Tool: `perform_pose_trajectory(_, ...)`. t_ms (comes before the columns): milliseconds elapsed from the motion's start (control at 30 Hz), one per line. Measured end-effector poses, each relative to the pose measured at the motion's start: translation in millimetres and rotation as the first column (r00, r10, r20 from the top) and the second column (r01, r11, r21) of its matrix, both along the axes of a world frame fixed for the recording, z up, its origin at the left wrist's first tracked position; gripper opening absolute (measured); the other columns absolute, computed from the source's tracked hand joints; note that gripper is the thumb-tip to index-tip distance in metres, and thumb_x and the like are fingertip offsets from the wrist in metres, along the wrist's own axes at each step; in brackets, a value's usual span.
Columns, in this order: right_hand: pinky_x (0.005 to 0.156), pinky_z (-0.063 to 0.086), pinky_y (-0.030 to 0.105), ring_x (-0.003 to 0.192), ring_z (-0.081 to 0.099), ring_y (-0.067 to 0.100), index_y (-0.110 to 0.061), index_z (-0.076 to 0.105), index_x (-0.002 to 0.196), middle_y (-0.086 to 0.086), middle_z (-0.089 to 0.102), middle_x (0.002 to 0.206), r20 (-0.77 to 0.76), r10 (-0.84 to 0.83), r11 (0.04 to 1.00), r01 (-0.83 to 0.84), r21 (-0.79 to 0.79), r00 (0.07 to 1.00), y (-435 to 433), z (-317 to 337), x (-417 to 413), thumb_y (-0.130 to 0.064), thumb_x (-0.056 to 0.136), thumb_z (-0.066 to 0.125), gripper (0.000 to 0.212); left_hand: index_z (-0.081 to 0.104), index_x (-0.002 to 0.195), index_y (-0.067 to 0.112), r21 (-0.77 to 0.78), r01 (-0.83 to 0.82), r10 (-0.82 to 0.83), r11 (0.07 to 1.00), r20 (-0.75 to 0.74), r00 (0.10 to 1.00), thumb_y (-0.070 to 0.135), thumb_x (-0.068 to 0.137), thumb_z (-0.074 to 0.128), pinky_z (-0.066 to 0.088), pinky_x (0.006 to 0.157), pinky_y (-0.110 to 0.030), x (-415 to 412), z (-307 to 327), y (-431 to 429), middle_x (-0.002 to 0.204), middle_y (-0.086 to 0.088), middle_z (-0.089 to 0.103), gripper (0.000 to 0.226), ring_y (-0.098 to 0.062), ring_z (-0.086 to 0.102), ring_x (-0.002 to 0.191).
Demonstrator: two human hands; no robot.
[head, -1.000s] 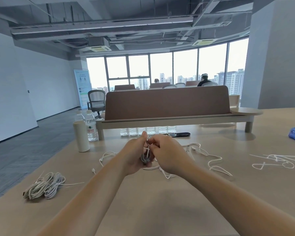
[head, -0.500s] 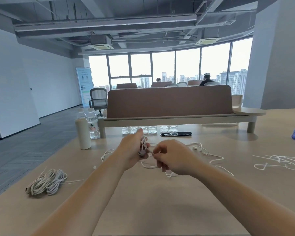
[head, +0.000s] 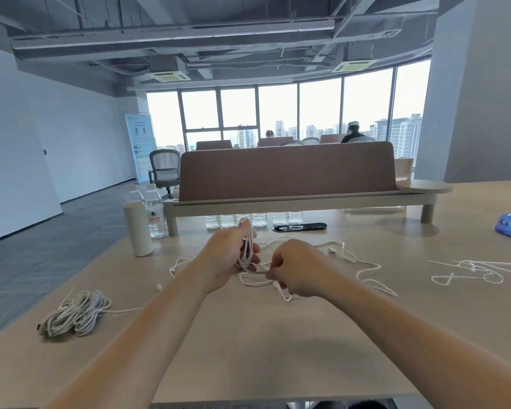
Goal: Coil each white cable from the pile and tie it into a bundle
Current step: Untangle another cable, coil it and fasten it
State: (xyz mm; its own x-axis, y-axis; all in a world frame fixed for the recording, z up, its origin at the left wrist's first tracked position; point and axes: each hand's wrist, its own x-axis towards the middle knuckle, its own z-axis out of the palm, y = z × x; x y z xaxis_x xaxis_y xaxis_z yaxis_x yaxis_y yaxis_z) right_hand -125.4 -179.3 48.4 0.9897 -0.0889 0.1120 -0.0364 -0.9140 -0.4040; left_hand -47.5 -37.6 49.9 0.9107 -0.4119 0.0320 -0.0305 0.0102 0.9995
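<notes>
The left hand point(head: 227, 258) grips an upright coil point(head: 246, 249) above the table point(head: 248, 349). The right hand point(head: 295, 270) pinches its tail point(head: 256, 271). A hard tug could probably slip loops free or snag the loose cable point(head: 355, 260) beneath. Count: one coil, seemingly two bundles point(head: 77, 312) near left, one tangle point(head: 466, 271) at right.

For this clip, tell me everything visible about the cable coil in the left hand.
The coil is thin white cable gathered into several long, narrow loops standing roughly upright. The left hand grips its middle, and the loop tops poke out above it. From its lower end one strand runs to the right hand, which pinches it.
</notes>
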Motion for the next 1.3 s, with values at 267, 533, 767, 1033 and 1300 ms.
perform_pose_trajectory(267, 0.074, 0.050, 0.035, 0.092, 0.062, 0.024, -0.030, 0.063, 0.085, -0.001, 0.065, 0.094, 0.130, -0.053, 0.972, 0.080, -0.219, 0.990, 1, 1, 4, -0.039, 0.095, 0.061, 0.014, 0.057, 0.114, -0.003, 0.123, 0.073, -0.074, 0.990, 0.004, 0.997, 0.039, 0.107, 0.044, 0.059, 0.062, -0.039, -7, 2, 0, 0.089, -0.022, 0.062, 0.045, -0.034, 0.067, 0.071)
perform_pose_trajectory(533, 0.071, 0.044, 0.033, 0.087, 0.057, 0.024, -0.025, 0.052, 0.078, 0.000, 0.058, 0.086, 0.164, 0.033, 0.970, 0.008, -0.243, 0.986, 2, 7, 4, -0.031, 0.097, 0.060, 0.021, 0.058, 0.102, 0.004, 0.257, 0.039, -0.057, 0.966, 0.063, 0.996, 0.043, 0.107, 0.040, 0.041, 0.050, -0.025, -9, 0, -5, 0.082, -0.017, 0.066, 0.044, -0.023, 0.056, 0.054)
perform_pose_trajectory(767, 0.072, 0.049, 0.031, 0.082, 0.061, 0.018, -0.028, 0.062, 0.077, -0.008, 0.067, 0.085, 0.154, -0.069, 0.995, 0.080, -0.067, 0.986, -26, 16, 1, -0.031, 0.095, 0.063, 0.018, 0.057, 0.105, 0.005, 0.173, 0.031, -0.024, 0.984, -0.040, 0.999, 0.045, 0.105, 0.044, 0.038, 0.052, -0.028, -4, 8, 11, 0.081, -0.018, 0.068, 0.042, -0.023, 0.055, 0.054)
perform_pose_trajectory(1033, 0.057, 0.041, 0.024, 0.061, 0.053, 0.009, -0.022, 0.065, 0.074, -0.007, 0.063, 0.069, 0.206, -0.032, 0.990, 0.003, 0.139, 0.978, -23, 22, 2, -0.022, 0.095, 0.063, 0.021, 0.057, 0.111, -0.001, 0.217, 0.161, -0.159, 0.963, -0.029, 0.987, 0.040, 0.107, 0.040, 0.052, 0.054, -0.031, -10, 6, 7, 0.085, -0.021, 0.071, 0.044, -0.033, 0.065, 0.067)
perform_pose_trajectory(1300, 0.058, 0.042, 0.026, 0.068, 0.057, 0.014, -0.020, 0.064, 0.076, -0.003, 0.067, 0.076, 0.266, -0.047, 0.990, 0.009, 0.142, 0.963, -19, 20, 7, -0.023, 0.092, 0.067, 0.017, 0.061, 0.114, 0.001, 0.234, 0.241, -0.239, 0.942, -0.039, 0.970, 0.043, 0.105, 0.044, 0.043, 0.054, -0.030, -13, 5, 4, 0.085, -0.019, 0.068, 0.046, -0.027, 0.057, 0.062)
